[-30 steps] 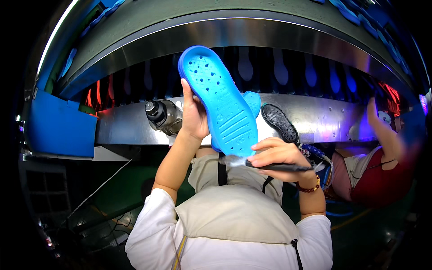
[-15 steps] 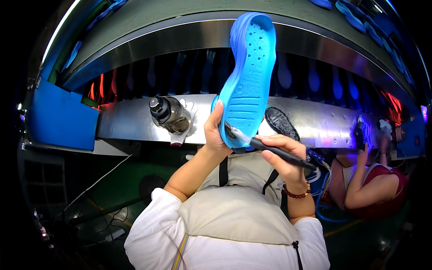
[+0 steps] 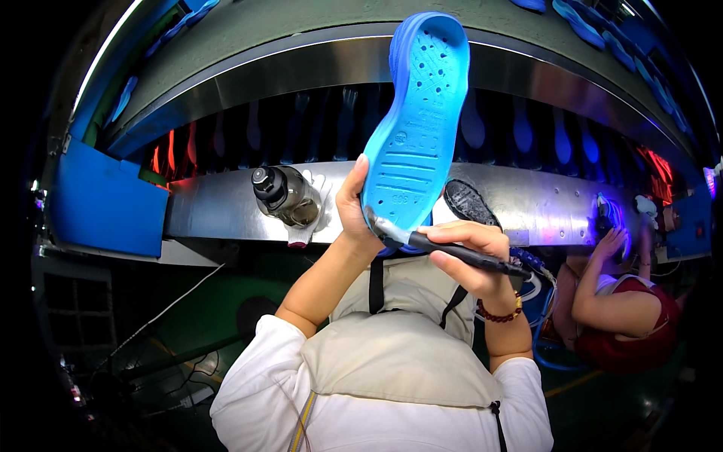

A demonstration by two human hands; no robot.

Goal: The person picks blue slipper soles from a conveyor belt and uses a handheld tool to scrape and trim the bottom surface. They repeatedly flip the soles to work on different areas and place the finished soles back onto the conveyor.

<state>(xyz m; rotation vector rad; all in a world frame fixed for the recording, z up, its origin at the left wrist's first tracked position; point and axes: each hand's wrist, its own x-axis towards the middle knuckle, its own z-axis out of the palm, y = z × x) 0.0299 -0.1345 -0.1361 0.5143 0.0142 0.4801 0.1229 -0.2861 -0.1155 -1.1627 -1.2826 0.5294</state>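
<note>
A bright blue shoe sole stands tilted up in front of me, its hollow inner face with small holes and ridges turned my way. My left hand is closed round the left edge of its near end. In my right hand is a brush with a black handle, held between thumb and fingers. The brush's pale ferrule points left, and its dark tip touches the sole's inner rim at the near end, close to my left hand. The lower fingers of my left hand are hidden behind the sole.
On the metal ledge stand a dark clear bottle, left, and a black oval pad or dish, right. Beyond is a conveyor with more blue soles. A co-worker sits at the right.
The brush tip has moved left and down along the near rim of the sole. The sole has shifted slightly right and up. At the right, the co-worker's arms have moved a little.
</note>
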